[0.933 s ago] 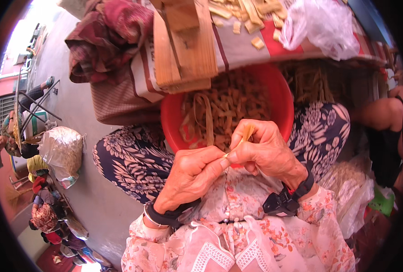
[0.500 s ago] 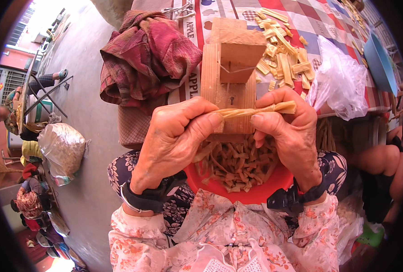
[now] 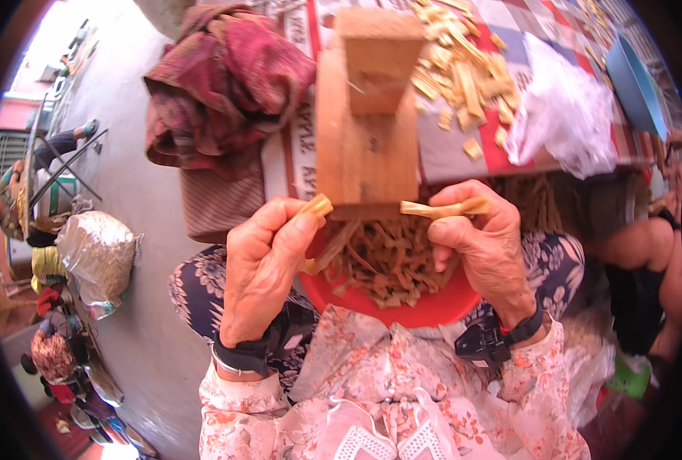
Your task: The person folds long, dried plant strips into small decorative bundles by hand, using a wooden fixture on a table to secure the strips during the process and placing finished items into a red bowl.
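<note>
While hands (image 3: 258,264) (image 3: 485,253) are apart | yellow strip (image 3: 431,209) in each, jutting inward

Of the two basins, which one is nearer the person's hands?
The red basin, close by the left hand and the right hand: it holds brownish cut pieces, while the blue basin is farther off, toward the picture's right edge.

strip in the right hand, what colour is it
The strip is pale golden yellow, clearest in the head view.
</note>
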Motion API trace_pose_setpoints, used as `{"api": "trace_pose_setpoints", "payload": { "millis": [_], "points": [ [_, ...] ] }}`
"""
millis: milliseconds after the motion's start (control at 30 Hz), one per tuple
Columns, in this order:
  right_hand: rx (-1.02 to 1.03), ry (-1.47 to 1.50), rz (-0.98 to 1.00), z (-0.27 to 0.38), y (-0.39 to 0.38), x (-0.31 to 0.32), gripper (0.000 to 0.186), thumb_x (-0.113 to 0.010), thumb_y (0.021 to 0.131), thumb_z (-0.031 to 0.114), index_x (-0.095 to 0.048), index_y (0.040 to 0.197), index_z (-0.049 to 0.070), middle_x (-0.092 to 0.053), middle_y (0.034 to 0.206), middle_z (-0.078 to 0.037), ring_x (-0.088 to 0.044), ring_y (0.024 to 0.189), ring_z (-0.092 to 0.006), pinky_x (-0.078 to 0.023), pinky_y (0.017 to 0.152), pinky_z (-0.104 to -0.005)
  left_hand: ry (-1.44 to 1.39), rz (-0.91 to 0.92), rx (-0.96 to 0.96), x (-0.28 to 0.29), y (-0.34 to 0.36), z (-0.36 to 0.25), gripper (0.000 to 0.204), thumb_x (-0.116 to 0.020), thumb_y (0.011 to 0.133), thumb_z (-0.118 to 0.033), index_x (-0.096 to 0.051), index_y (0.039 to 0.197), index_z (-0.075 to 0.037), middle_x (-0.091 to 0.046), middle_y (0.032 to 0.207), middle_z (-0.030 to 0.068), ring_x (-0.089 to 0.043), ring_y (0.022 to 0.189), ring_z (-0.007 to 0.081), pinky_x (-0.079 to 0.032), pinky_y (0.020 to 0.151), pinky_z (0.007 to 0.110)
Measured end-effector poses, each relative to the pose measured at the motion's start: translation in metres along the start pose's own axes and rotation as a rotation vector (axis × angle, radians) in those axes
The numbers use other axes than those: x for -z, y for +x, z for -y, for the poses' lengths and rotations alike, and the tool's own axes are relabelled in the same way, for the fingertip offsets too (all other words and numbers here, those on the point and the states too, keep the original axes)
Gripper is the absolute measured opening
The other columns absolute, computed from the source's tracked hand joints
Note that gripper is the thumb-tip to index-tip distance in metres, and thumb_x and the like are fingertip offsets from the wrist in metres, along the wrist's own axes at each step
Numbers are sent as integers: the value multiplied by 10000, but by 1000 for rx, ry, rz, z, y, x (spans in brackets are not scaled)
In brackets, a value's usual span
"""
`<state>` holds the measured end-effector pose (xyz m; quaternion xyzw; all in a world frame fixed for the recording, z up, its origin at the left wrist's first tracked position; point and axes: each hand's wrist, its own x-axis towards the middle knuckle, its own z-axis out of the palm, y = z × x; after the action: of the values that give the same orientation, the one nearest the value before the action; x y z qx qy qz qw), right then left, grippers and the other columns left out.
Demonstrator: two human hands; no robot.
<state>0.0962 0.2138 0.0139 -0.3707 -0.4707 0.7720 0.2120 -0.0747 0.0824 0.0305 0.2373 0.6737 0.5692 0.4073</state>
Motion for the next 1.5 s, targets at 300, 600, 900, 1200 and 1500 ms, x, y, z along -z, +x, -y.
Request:
{"api": "trace_pose_setpoints", "payload": {
  "millis": [300, 600, 900, 1200, 1500],
  "points": [
    [131, -354, 172, -8, -59, 10, 255, -648, 729, 15, -605, 979, -15, -596, 771, -139, -601, 665, -214, -467, 583, -268, 238, 492, -38, -43, -45, 16, 140, -492, 888, -41, -570, 976, 35, -561, 685, 13, -507, 541, 44, -416, 480, 185],
    [359, -515, 123, -5, -74, 19, 54, -639, 737, -3, -587, 737, -15, -570, 632, -67, -546, 568, -127, -418, 506, -249, 287, 448, -6, -36, -65, 23, 81, -558, 833, -8, -577, 893, 43, -545, 671, 95, -509, 532, 167, -399, 489, 255],
    [-521, 660, 563, -46, -83, 34, 651, -316, 904, 531, -551, 981, -71, -627, 747, -186, -631, 571, -209, -508, 435, -268, 586, 482, -503, -36, -68, -1, 135, -590, 754, 29, -586, 889, 16, -536, 665, 129, -546, 582, 281, -432, 529, 317],
    [-482, 854, 318, -16, -100, 29, 206, -434, 911, 100, -525, 788, -38, -430, 492, -17, -374, 326, -71, -338, 270, -231, 346, 435, -257, -37, -76, 36, 143, -482, 832, 1, -569, 933, 50, -521, 657, 82, -493, 528, 160, -372, 493, 257],
    [-262, 878, 227, -25, -80, 33, 194, -440, 919, 117, -555, 985, -25, -514, 611, -18, -439, 413, -60, -367, 322, -203, -236, 202, 325, -49, -87, 46, 144, -441, 933, -181, -482, 900, -47, -368, 524, -56, -281, 420, 15, -227, 392, 154]
  ]
}}
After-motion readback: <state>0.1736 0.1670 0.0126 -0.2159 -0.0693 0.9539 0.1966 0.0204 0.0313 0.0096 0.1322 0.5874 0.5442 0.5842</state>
